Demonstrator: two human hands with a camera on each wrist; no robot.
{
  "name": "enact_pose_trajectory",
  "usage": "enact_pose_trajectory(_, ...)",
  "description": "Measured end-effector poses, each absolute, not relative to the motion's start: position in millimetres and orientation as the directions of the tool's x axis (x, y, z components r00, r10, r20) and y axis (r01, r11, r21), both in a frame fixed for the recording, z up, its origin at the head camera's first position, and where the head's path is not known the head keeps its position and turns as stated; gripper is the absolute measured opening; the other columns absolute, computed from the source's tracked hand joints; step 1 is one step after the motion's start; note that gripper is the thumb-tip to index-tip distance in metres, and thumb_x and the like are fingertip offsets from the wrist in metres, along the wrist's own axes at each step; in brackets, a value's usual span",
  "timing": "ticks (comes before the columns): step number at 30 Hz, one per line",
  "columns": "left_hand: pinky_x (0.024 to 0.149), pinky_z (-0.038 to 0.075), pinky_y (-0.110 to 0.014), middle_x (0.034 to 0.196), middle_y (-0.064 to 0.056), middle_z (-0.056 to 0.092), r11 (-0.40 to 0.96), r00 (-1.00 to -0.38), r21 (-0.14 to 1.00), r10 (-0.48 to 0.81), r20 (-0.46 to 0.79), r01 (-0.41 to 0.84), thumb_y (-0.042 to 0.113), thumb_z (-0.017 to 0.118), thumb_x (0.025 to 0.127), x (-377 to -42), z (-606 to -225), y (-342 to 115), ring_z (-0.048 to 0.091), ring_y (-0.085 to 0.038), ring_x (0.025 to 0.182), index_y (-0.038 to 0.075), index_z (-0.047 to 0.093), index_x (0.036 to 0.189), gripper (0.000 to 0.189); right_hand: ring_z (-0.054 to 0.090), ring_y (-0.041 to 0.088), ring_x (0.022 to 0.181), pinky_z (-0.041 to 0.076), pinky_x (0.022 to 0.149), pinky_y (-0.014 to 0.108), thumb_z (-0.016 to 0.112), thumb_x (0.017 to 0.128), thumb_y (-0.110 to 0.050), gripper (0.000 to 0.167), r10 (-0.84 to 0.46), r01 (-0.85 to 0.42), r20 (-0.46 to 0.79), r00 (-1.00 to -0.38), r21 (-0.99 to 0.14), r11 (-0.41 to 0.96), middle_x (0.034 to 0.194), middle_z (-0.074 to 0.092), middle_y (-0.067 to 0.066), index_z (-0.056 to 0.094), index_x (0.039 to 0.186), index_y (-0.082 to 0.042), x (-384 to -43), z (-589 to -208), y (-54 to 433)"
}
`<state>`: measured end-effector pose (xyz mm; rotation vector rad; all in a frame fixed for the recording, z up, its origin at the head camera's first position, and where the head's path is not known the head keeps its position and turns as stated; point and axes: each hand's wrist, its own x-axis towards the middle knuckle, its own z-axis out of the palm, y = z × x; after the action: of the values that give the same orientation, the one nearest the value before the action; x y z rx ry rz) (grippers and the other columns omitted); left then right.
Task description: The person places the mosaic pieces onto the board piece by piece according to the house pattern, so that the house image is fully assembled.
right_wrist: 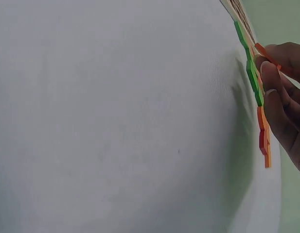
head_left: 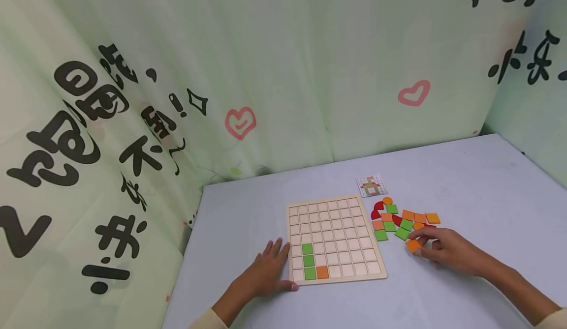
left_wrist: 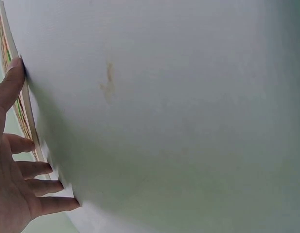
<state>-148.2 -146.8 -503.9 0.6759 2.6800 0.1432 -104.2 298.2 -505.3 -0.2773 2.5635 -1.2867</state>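
A wooden grid board lies on the table. Three green square tiles stand in one column near its left side, with an orange square tile beside the lowest. My left hand rests at the board's lower left corner, fingers straight and spread, thumb touching the edge. Right of the board, my right hand pinches another orange square tile between thumb and fingers. In the right wrist view that orange tile is tilted, just above the loose tiles.
Loose green, orange and red tiles, some square and some rounded, lie right of the board. Behind them is a small pattern card with a coloured figure on a grid. A printed curtain hangs at the table's back edge.
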Motion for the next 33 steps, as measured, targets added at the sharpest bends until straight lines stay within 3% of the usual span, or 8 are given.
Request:
enact_pose_trajectory(8, 0.108, 0.041, -0.062, 0.165, -0.016, 0.027, 0.878, -0.816, 0.191, 0.479, -0.323, 0.439, 0.067, 0.072, 0.079, -148, -504, -148, 0.027, -0.041, 0.151, 0.013, 0.031, 0.158, 0.105, 0.059, 0.015, 0.057, 0.051, 0.056, 0.024, 0.069, 0.092, -0.01, 0.034, -0.377, -0.052, -0.147, -0.914, -0.881, 0.469, 0.101, 0.06, 0.011, 0.062, 0.123, 0.003, -109, -503, 276)
enact_pose_trajectory(26, 0.108, 0.04, -0.062, 0.165, -0.015, 0.027, 0.882, -0.823, 0.183, 0.471, -0.317, 0.435, 0.068, 0.072, 0.078, -149, -507, -149, 0.026, -0.041, 0.151, 0.014, 0.031, 0.158, 0.105, 0.054, 0.01, 0.058, 0.049, 0.056, 0.021, 0.077, 0.087, -0.014, 0.03, -0.383, -0.102, -0.088, -0.919, -0.889, 0.447, 0.093, 0.062, 0.006, 0.065, 0.112, -0.005, -120, -505, 210)
enact_pose_trajectory(33, 0.108, 0.04, -0.062, 0.165, -0.015, 0.027, 0.878, -0.818, 0.188, 0.479, -0.318, 0.441, 0.069, 0.071, 0.078, -149, -510, -150, 0.026, -0.04, 0.151, 0.013, 0.031, 0.158, 0.105, 0.05, 0.006, 0.057, 0.045, 0.055, 0.018, 0.073, 0.089, -0.011, 0.025, -0.442, -0.133, -0.085, -0.893, -0.889, 0.439, 0.093, 0.063, 0.004, 0.067, 0.112, -0.007, -121, -507, 188)
